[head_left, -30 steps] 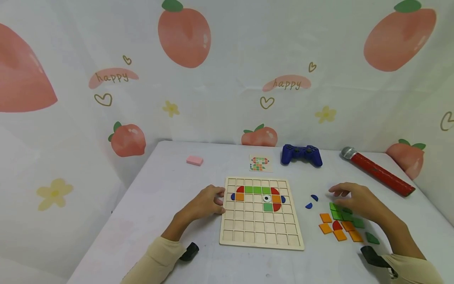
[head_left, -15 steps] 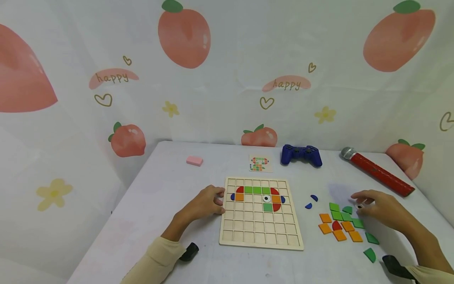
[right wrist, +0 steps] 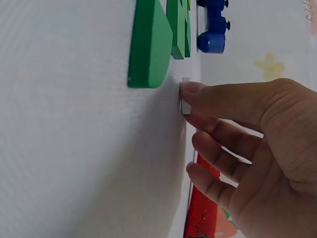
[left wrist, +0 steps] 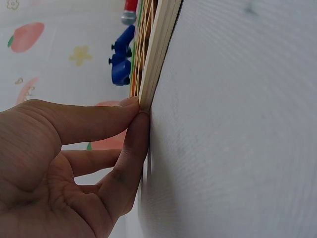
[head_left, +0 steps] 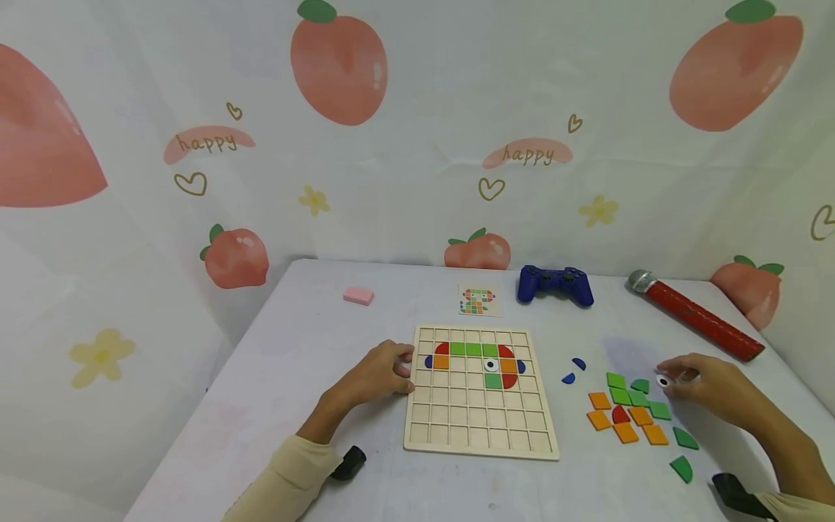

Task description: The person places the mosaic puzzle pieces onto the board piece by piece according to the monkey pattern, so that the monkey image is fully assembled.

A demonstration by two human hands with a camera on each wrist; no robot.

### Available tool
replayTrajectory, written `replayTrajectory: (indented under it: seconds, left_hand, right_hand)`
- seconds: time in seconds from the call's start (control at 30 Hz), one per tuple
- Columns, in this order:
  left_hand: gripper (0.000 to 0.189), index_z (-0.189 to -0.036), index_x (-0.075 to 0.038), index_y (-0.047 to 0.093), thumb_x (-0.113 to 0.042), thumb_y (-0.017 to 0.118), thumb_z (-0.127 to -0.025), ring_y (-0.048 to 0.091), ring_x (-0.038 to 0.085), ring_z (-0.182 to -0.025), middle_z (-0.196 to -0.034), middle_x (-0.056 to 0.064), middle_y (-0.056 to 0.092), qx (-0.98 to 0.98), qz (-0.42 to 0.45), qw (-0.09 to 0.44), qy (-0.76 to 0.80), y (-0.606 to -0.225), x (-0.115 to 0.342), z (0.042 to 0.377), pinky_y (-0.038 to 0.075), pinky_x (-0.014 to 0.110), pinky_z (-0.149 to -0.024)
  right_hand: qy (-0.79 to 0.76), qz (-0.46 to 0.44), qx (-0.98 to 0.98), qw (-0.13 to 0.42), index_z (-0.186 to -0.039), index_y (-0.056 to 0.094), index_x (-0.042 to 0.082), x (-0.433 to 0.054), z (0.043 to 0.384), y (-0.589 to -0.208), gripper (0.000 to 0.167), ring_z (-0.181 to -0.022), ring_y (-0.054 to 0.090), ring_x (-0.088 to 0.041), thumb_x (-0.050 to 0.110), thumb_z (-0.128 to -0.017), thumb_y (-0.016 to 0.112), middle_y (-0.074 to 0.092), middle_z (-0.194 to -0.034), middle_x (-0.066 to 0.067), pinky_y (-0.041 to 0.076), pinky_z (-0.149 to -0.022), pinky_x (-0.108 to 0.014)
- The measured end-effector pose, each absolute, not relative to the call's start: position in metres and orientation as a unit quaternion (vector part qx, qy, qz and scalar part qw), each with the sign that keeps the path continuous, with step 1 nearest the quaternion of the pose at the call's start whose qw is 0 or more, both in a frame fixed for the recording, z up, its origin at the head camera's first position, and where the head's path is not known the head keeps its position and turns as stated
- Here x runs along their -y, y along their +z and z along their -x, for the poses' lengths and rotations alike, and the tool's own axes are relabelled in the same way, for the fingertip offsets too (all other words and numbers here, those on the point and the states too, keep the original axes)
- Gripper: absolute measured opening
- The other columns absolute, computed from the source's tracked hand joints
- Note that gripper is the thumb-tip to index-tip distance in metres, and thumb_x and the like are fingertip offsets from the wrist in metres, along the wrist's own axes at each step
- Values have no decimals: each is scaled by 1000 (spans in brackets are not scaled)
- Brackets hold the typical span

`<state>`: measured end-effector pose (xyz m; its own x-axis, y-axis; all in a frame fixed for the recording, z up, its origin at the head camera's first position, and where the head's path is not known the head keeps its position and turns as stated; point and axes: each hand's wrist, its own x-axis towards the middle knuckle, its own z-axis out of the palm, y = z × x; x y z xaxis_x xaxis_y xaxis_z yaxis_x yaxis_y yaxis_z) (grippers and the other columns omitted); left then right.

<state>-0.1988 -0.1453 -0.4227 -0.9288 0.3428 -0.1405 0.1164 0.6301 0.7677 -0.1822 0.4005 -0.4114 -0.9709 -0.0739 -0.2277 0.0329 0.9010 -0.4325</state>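
Note:
My left hand (head_left: 377, 373) pinches the left edge of a wooden grid board (head_left: 450, 438) between thumb and finger; the left wrist view shows the thumb on the rim of the board (left wrist: 157, 54). Red, orange, green and blue pieces and one eye tile (head_left: 491, 365) sit in its upper cells. At the right, my right hand (head_left: 707, 384) pinches a second white eye tile (head_left: 663, 380) by its edge, beside a group of loose pieces. In the right wrist view this tile (right wrist: 185, 96) appears edge-on, close to the tabletop, between thumb and finger.
Loose orange squares (head_left: 625, 433), green squares (head_left: 620, 396), green quarter-rounds (head_left: 681, 469), a red piece (head_left: 620, 415) and blue half-rounds (head_left: 569, 378) lie right of the board. Behind are a pattern card (head_left: 479, 300), blue game controller (head_left: 554, 285), red microphone (head_left: 701, 319) and pink block (head_left: 358, 295).
My right hand has moved right and toward me from over the green pieces, uncovering them, and now holds the eye tile. The left hand and board have stayed put.

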Motion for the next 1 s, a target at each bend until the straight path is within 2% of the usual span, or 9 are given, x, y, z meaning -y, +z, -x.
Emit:
replayTrajectory:
  seconds: [0.47, 0.77, 1.0]
  left_hand:
    - [70, -146, 9, 56, 2, 86, -83, 65, 17, -98, -121, 11, 61, -893, -131, 137, 409, -423, 144, 199, 58, 28, -77]
    - [70, -146, 9, 56, 2, 86, -83, 65, 17, -98, -119, 11, 60, -894, -131, 135, 407, -423, 145, 200, 58, 29, -76]
    - [70, -146, 10, 56, 3, 86, -83, 65, 17, -98, -119, 11, 60, -891, -131, 138, 412, -425, 145, 201, 58, 29, -75]
  right_hand:
    - [-220, 35, -970, 100, -118, 72, -6, -386, 186, -404, 41, -93, 62, -26, 27, -93, 79, 71, -100, -9, 61, -75, -43]
    - [-234, 85, -966, 74, -119, 75, -2, -338, 197, -398, 36, -94, 61, -24, 22, -93, 79, 72, -104, -9, 58, -77, -40]
    - [-247, 124, -958, 73, -117, 77, 2, -293, 210, -400, 32, -94, 59, -24, 22, -92, 81, 71, -102, -5, 55, -76, -35]
